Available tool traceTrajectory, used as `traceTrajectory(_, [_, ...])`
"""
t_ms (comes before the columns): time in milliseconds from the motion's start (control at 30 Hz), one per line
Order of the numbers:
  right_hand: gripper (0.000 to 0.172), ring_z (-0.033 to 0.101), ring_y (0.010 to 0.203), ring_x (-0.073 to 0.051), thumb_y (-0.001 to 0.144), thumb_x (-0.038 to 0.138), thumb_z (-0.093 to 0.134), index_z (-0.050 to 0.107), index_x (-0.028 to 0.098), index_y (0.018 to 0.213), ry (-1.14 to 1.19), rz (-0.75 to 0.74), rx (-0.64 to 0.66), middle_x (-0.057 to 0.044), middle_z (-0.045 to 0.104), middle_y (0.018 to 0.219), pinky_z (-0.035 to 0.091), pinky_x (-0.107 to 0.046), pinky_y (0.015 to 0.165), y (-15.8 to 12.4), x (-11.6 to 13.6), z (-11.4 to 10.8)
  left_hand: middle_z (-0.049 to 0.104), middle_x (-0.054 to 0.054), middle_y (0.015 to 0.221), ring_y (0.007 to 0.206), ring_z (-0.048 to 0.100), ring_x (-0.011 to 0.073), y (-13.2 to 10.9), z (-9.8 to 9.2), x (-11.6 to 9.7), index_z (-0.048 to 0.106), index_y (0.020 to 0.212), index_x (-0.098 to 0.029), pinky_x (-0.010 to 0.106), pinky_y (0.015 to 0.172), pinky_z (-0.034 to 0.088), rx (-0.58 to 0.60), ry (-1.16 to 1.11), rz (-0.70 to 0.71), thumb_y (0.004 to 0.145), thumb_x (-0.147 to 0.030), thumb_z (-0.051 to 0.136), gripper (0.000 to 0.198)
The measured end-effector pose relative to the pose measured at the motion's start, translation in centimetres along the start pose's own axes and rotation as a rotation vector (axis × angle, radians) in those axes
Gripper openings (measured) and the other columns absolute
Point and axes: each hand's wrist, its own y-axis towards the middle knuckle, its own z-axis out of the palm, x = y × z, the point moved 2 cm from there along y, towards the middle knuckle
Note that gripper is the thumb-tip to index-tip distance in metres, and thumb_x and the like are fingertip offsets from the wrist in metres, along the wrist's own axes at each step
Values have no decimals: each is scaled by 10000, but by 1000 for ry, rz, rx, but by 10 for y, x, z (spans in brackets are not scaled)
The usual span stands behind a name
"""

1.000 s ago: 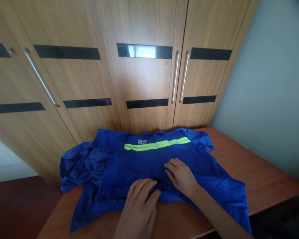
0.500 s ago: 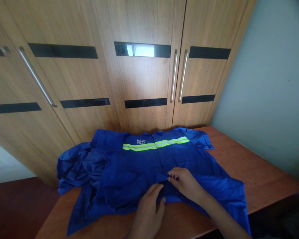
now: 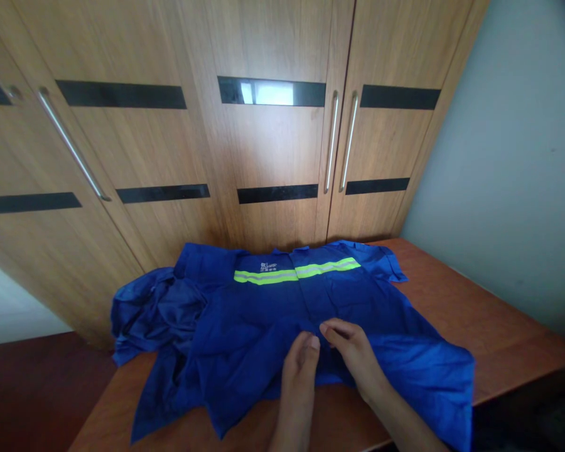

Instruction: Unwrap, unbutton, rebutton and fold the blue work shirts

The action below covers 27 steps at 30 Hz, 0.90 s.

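A blue short-sleeved work shirt lies spread front side up, its collar toward the cabinet. A yellow-green and silver reflective band crosses its chest, with small white lettering above the band. My left hand is closed at the middle of the shirt's front, thumb and fingers pinching the fabric. Just to its right, my right hand also has its fingers pinched together on the shirt, close to the front opening. The exact bit of cloth between the fingertips is hidden. Crumpled blue cloth lies against the shirt's left side.
The shirt rests on a reddish-brown wooden surface. Behind it stands a wooden cabinet with black strips and long metal handles. A pale wall bounds the right side. Dark red floor shows at the lower left.
My left hand has moved up and right, closing its fingers at the shirt front beside my right hand. The shirt's lower left panel has shifted, its corner now hanging toward me.
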Motion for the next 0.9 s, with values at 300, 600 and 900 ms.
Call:
traceTrajectory(300, [276,584,723,-177,818,427,612,706,179,740,-18,-117,-26,-38,644,744,466,-261,655,-9,1,5,478,148,1414,1328,411,267,-13,19,11,454,1363,-142,323,1076,347,-18,-20,-30,785,-584,592,741])
traceTrajectory(600, [366,612,745,-204,758,523,654,738,174,828,168,53,-133,-55,693,789,507,-300,682,-8,3,-5,440,165,1431,1281,465,230,-22,21,14,267,1443,-151,347,1066,374,44,171,163,917,-490,421,645])
traceTrajectory(900, [280,603,723,-176,871,407,554,709,183,808,-143,-201,-57,-43,659,764,488,-263,665,-9,4,0,577,133,1267,1156,552,241,-20,9,7,492,1260,-166,324,947,464,-126,24,201,861,-522,517,536])
